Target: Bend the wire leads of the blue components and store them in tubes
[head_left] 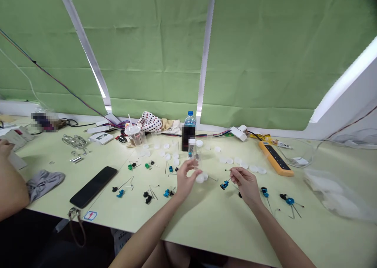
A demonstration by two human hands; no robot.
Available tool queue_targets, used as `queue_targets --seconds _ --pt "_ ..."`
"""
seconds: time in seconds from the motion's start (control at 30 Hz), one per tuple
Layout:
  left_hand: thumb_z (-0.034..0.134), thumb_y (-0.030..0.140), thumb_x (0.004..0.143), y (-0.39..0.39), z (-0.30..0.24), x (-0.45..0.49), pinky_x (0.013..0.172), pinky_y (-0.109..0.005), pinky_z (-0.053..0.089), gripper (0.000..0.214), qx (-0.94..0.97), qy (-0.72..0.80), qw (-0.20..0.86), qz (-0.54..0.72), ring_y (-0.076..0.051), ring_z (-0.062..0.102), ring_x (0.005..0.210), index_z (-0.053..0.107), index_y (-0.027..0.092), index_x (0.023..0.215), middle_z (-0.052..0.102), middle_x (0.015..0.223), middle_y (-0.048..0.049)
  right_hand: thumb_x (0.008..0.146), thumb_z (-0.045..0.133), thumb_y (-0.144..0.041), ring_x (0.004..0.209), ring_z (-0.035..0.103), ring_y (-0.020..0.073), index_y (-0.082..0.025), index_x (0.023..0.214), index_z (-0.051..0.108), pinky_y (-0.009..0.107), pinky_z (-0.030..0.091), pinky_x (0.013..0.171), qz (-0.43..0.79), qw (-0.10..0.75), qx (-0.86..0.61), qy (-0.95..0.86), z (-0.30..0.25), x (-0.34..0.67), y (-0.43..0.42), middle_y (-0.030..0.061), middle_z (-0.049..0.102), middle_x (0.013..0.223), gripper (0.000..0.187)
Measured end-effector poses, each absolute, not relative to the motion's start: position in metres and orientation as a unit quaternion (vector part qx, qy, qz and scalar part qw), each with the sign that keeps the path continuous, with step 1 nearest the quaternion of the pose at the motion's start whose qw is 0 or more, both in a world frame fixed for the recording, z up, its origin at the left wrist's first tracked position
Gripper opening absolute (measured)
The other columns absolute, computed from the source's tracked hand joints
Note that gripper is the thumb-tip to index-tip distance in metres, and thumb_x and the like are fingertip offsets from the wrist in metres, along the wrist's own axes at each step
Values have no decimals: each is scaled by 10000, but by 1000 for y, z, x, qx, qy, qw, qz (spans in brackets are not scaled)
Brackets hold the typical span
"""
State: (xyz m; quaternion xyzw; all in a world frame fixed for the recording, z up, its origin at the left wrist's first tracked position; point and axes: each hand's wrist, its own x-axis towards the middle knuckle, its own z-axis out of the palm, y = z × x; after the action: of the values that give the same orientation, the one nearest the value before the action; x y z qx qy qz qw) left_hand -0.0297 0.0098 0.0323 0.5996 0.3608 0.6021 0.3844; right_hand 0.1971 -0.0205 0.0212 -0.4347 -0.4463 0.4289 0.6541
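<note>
My right hand (pixel 244 183) pinches a thin metal wire between thumb and fingers. A small blue part with a black disc (pixel 224 184) hangs at the fingertips; whether it is joined to the wire I cannot tell. My left hand (pixel 187 179) is raised over the table, thumb and fingers apart, with nothing visible in it. Just right of its thumb lie white round caps (pixel 200 178). Beyond it stand small transparent containers with white lids (pixel 199 143). Blue parts with bent wires (pixel 290 201) lie to the right, and another blue part (pixel 120 194) lies on the left.
A black phone (pixel 93 186) rests near the table's front edge. At the back stand a water bottle (pixel 190 120) and a lidded cup (pixel 135 135). An orange power strip (pixel 276 158) and a plastic bag (pixel 335 193) are at right. Another person's arm (pixel 11 177) reaches in from the left.
</note>
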Motion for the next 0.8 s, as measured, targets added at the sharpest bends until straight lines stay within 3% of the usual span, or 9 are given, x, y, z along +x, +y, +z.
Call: queue_targets --seconds 0.13,0.23,0.4,0.8 --pt "732 308 672 -9 29 -16 814 -323 494 342 684 333 413 502 -171 606 835 671 174 981 660 928 -64 726 705 -315 542 509 90 -161 807 664 213 393 469 368 737 -398 -404 49 201 -20 23 604 685 179" --pt "732 298 671 -14 25 -9 787 -311 489 331 700 338 414 473 -171 593 823 691 194 983 647 867 -54 735 699 -294 544 516 89 -166 790 659 206 384 456 328 764 -384 -402 71 199 -18 23 604 693 145" --pt "726 279 684 -14 26 -10 759 -299 481 352 690 355 412 477 -160 578 780 687 195 1023 629 824 -47 758 679 -297 533 532 106 -163 792 660 229 398 458 335 729 -379 -460 76 181 -11 32 614 678 139" --pt "652 256 767 -14 26 -13 856 -332 475 371 683 348 366 528 -180 574 931 627 253 1137 596 980 -58 808 630 -265 599 537 128 -181 793 663 260 425 518 373 668 -382 -518 44 179 -12 39 613 735 91"
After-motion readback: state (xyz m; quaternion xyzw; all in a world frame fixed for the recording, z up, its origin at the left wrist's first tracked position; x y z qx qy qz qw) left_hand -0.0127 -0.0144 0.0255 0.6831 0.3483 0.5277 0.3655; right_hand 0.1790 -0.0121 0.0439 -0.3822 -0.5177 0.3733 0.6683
